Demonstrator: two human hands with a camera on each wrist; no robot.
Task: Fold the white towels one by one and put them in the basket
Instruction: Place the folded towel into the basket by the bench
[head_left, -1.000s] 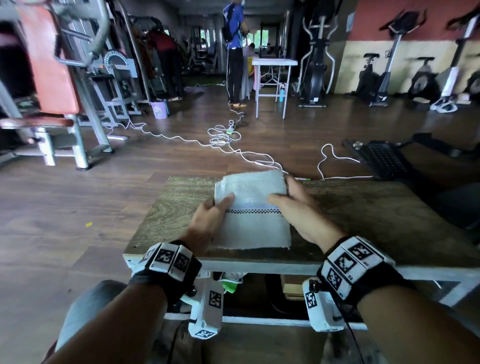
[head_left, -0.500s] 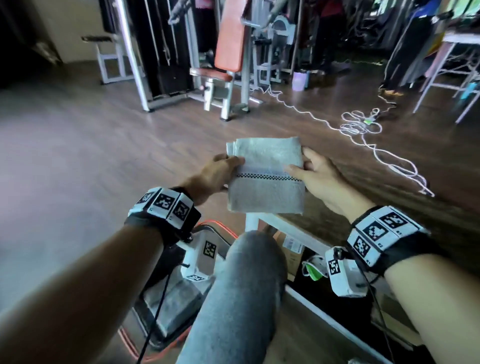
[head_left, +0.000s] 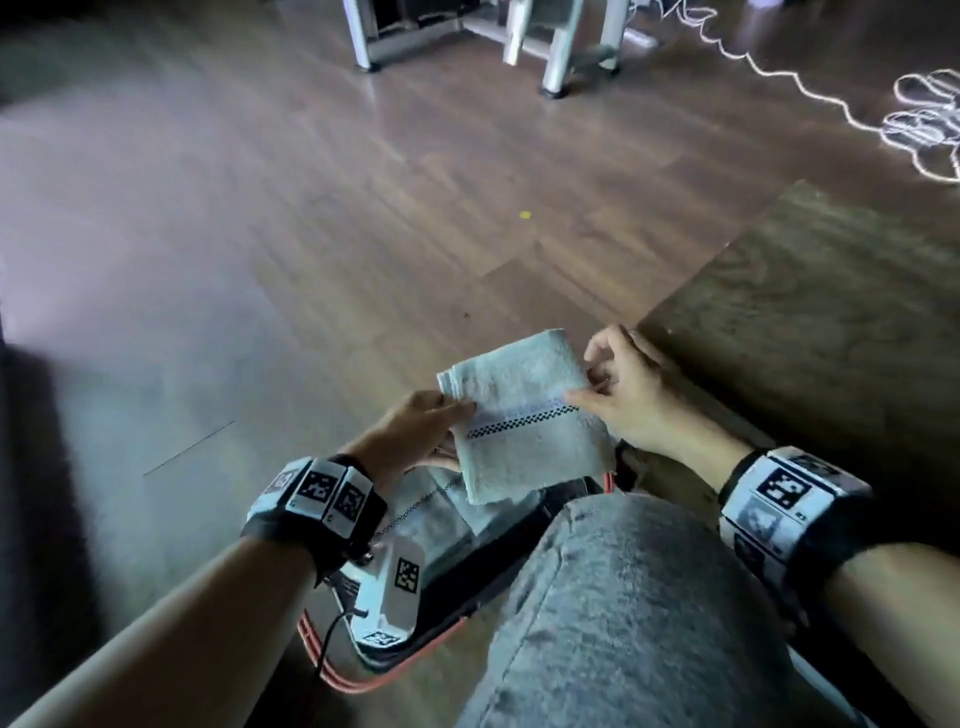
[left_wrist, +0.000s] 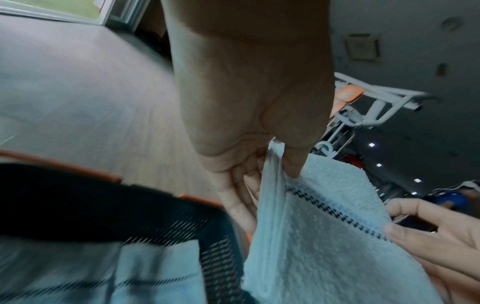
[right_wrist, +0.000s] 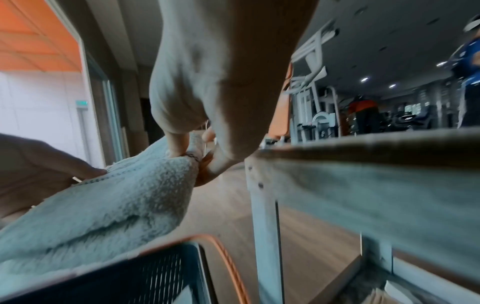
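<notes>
A folded white towel (head_left: 524, 415) with a black checkered stripe hangs in the air between my two hands. My left hand (head_left: 431, 426) pinches its left edge, thumb on top, as the left wrist view shows (left_wrist: 275, 164). My right hand (head_left: 597, 384) pinches the right edge near the stripe (right_wrist: 192, 156). Just below the towel sits a dark mesh basket (head_left: 467, 608) with an orange rim, on the floor beside my knee. Another folded white towel (head_left: 441, 519) with the same stripe lies inside it (left_wrist: 145, 273).
The wooden table (head_left: 831, 322) stands to the right, its white leg (right_wrist: 265, 216) close to the basket. My grey trouser knee (head_left: 623, 613) is right of the basket. White cable (head_left: 924, 119) lies coiled on the wooden floor; gym machine legs (head_left: 556, 47) stand farther off.
Both hands have carried the folded towel off the table, to the left and down, so it now hangs just above the basket. The head has turned down toward the floor.
</notes>
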